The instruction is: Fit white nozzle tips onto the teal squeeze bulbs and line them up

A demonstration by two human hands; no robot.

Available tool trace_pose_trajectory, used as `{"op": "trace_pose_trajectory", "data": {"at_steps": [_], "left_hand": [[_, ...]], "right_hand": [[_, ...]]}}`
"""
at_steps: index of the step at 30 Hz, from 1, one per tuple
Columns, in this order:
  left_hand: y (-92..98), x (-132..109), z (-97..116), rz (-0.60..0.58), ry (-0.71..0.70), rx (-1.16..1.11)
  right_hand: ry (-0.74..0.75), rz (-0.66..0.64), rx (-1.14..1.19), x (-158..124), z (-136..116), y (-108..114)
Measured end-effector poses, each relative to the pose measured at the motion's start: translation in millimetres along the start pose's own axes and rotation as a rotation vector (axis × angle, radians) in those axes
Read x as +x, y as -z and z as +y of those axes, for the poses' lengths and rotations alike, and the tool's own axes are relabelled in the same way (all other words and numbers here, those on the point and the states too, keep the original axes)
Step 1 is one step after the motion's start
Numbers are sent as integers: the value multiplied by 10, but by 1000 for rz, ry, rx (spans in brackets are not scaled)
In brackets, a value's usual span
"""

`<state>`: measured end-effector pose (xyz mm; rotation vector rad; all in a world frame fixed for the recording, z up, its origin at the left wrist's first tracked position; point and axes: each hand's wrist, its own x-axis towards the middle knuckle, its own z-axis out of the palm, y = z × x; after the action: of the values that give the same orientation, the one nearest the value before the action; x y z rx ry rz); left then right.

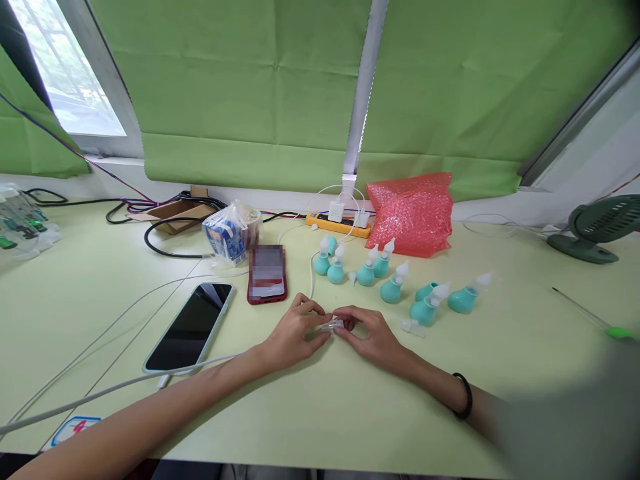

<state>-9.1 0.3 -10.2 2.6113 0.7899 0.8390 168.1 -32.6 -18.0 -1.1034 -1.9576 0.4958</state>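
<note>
My left hand (301,331) and my right hand (367,331) meet low over the table, fingertips closed on either end of a small clear plastic tube (332,325). The fingers hide part of the tube. Beyond my hands stand several teal squeeze bulbs with whitish tips, like nasal aspirators; one bulb (336,272) is just past my left hand, another bulb (391,289) past my right. A bulb (424,311) and a tilted bulb (464,299) sit farther right. Near my right wrist lies another clear plastic piece (413,328). A small pale tip (353,277) rests among the bulbs.
Left of my hands lie a red-cased phone (267,275) and a larger phone (190,327); a white cable crosses my left forearm. Behind are a bagged blue box (231,233), a yellow power strip (337,225) and a red bubble-wrap bag (411,215). A screwdriver (590,313) and fan (597,227) sit right.
</note>
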Motion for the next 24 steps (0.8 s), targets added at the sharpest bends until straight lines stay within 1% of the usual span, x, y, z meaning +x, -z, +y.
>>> {"op": "trace_pose_trajectory", "data": {"at_steps": [6, 8, 10, 13, 15, 21, 24], "left_hand": [[-31, -13, -7, -45, -13, 12], [-37, -13, -5, -43, -21, 13], [-38, -10, -3, -8, -24, 12], [-28, -1, -5, 95, 7, 4], [-18, 4, -9, 133, 13, 4], [-9, -9, -6, 144, -62, 80], [-26, -17, -9, 150, -122, 61]], "right_hand": [[9, -8, 20, 15, -17, -1], [13, -7, 21, 15, -12, -3], [23, 3, 18, 14, -8, -1], [37, 44, -1, 8, -12, 7], [46, 71, -11, 2, -18, 9], [61, 93, 21, -16, -5, -8], [94, 97, 24, -22, 10, -14]]}}
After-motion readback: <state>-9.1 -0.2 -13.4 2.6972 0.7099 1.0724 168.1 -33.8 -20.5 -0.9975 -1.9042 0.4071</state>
